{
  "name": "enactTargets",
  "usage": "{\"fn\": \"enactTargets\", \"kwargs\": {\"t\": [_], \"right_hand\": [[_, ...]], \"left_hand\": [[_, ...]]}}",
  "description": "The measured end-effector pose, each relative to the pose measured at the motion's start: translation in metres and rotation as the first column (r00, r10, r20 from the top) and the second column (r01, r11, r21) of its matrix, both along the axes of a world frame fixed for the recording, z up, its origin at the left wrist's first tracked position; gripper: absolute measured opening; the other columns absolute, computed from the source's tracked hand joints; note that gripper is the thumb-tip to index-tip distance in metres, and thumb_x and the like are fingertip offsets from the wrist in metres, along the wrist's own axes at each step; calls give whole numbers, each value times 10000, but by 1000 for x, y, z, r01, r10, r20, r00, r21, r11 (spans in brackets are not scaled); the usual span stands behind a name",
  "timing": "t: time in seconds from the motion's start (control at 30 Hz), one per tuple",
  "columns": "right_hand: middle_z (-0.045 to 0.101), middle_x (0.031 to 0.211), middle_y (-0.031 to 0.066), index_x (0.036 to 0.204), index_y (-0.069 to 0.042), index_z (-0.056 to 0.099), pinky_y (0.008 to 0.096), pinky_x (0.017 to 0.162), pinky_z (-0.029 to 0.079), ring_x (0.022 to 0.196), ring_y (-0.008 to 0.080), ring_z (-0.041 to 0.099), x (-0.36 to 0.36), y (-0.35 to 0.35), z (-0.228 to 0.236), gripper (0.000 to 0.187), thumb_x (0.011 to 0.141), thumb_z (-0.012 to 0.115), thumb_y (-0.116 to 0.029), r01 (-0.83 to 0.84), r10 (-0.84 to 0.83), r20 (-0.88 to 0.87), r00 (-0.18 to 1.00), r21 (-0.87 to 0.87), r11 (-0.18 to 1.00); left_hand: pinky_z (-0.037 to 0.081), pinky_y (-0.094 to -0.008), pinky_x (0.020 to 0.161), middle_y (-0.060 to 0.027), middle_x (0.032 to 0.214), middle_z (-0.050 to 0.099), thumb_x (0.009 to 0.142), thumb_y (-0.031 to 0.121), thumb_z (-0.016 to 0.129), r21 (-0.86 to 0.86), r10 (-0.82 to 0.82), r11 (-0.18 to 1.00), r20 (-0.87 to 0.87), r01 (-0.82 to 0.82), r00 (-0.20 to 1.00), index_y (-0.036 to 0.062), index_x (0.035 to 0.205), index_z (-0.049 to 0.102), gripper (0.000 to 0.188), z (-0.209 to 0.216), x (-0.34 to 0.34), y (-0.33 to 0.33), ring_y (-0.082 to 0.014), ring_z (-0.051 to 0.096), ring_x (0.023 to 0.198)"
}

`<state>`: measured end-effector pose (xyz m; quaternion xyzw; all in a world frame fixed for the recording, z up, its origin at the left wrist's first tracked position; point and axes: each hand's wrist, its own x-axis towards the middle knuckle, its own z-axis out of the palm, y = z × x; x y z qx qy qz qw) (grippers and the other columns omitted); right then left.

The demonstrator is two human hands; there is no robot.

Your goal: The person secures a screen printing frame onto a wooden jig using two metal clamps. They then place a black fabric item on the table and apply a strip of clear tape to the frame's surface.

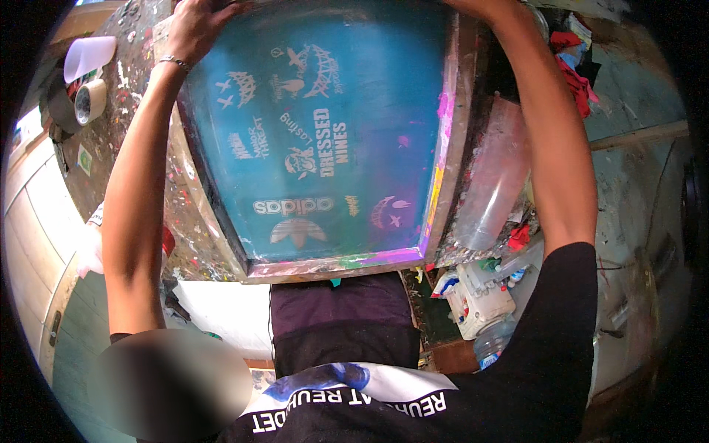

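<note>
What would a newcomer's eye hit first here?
Probably the large blue printing screen filling the upper centre, bearing pale designs. Next, bright pink and yellow ink streaks along its right edge; then the left hand at its far-left corner.

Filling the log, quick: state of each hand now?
Left hand: at far left corner of screen-printing frame; partly cut off, grip cannot be told.
Right hand: near far right corner, mostly out of picture; open or closed cannot be told.

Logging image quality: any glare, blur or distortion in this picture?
Head view: the framed screen has bowed sides, picture corners black; head view, right: pale glare streaks the clear plastic; head view, lower left: an oval patch is heavily blurred.
</note>
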<state>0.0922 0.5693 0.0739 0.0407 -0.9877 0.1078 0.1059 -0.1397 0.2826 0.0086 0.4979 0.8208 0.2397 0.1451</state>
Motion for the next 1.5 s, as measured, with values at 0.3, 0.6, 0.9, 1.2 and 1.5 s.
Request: {"fn": "enactTargets", "kwargs": {"t": [0.3,0.6,0.9,1.2,1.5], "right_hand": [[626,1253,196,1292,-90,603,440,1021,472,1209,363,572,-5,15,-27,540,793,755,-232,109,-85,191,978,-121,987],[628,1241,227,1476,-125,400,471,1010,474,1168,400,592,1,19,0,828,765,786,-301,292,-219,403,889,-129,948],[676,1092,246,1309,3,512,472,927,505,1032,407,647,34,7,-33,547,823,682,-184,400,-377,309,873,-14,916],[680,1130,198,1230,-54,635,416,933,505,1061,370,644,29,3,-37,471,767,706,-104,380,-321,367,873,-97,920],[687,1087,228,1189,-8,658,409,915,516,1039,381,658,30,10,-33,415,793,689,-127,362,-298,396,869,-95,927]], "left_hand": [[480,-400,944,-139,1148,663,817,274,766,-34,66,997,-74,-69,995,45,1257,594,525,2,9,-6,-322,622,1059],[468,-381,935,-138,1167,671,814,311,771,-37,94,995,-87,-97,992,79,1252,616,519,10,12,-7,-290,618,1068],[494,-399,862,-127,1015,693,807,291,785,130,23,992,-152,-3,988,74,1192,640,466,-10,1,-10,-310,658,906],[539,-381,812,-163,1006,715,774,434,816,42,111,992,151,-119,982,58,1182,643,581,25,16,6,-288,701,921],[537,-306,842,-73,965,736,802,301,817,101,2,995,86,-10,996,80,1104,702,392,11,-2,14,-142,687,935]]}}
